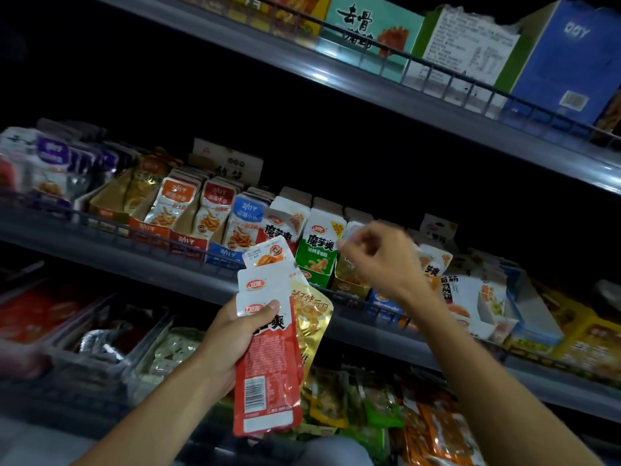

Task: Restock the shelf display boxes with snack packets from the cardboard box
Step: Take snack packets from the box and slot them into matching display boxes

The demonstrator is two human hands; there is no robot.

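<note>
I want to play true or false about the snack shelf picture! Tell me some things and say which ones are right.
1. The left hand holds a bunch of snack packets. True.
2. The front packet in that bunch is mostly blue. False: it is red and white.
3. The right hand is up at the middle shelf, by the display boxes. True.
4. A green display box stands on the middle shelf. True.
5. The big blue box sits on the bottom shelf. False: it is on the top shelf.
6. Both hands hold the bunch of packets together. False: only the left hand holds it.
</note>
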